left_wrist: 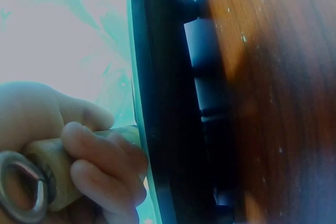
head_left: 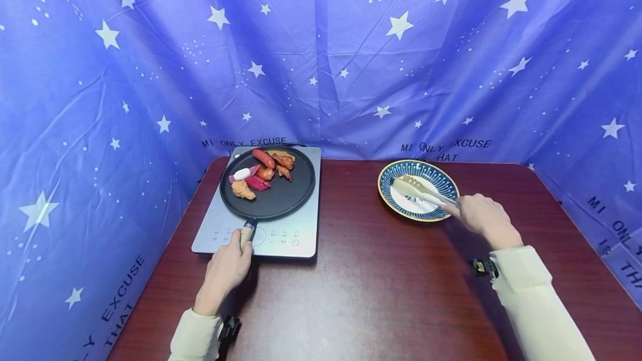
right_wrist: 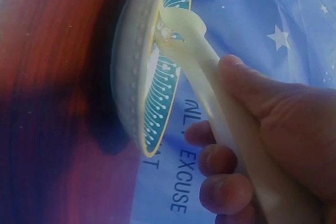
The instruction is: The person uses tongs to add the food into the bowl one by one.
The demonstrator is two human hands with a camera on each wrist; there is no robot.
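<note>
My left hand [head_left: 228, 266] grips the light wooden handle [head_left: 247, 234] of a round black frying pan [head_left: 281, 205]. In the left wrist view the fingers are curled round that handle, with a metal ring [left_wrist: 23, 187] at its end. The pan holds a sausage [head_left: 263, 158], browned meat pieces [head_left: 285, 161], a fried piece [head_left: 243, 190], and red and white pieces. At the right, my right hand [head_left: 484, 216] holds cream-coloured tongs [right_wrist: 226, 103], their tips over a blue-patterned plate [head_left: 391, 205]. A small brownish piece [right_wrist: 165, 32] shows at the tips; whether they pinch it is unclear.
Under the pan is a silver induction cooker [head_left: 210, 241] with touch controls. Both cooker and plate stand on a dark red wooden table [head_left: 341, 272]. Blue curtains [head_left: 351, 71] with white stars hang at the table's back and sides.
</note>
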